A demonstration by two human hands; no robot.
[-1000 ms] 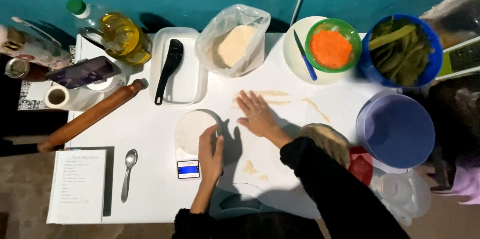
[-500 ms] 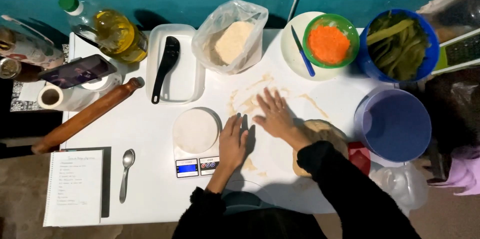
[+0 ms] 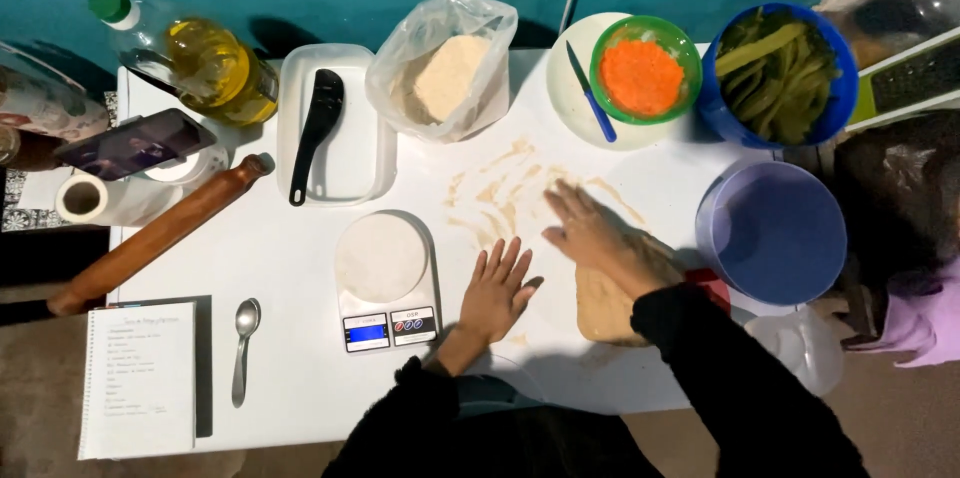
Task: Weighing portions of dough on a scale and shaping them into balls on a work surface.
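Fingers (image 3: 505, 263) of left hand (image 3: 497, 293) spread flat on table (image 3: 290, 258), gripping nothing; right hand (image 3: 590, 233) likewise splayed, palm down on floured patch (image 3: 500, 188), wrist over dough slab (image 3: 605, 308) near front edge.

Left to right:
- Rolling pin (image 3: 160, 233) angled off left edge — liable to roll off if bumped.
- Notebook (image 3: 138, 378) and spoon (image 3: 243, 348) crowd front-left corner.
- Kitchen scale (image 3: 385, 278) just beside left hand; a sideways sweep could knock it or dust it with flour.
- Flour bag (image 3: 445, 68) open, slumped — could tip.
- Open room: only the floured middle strip.
- Dough close to front edge; could slide off under a hard push.
- Purple bowl (image 3: 775, 233) just beside right forearm, overhanging right edge — elbow nudge risk.
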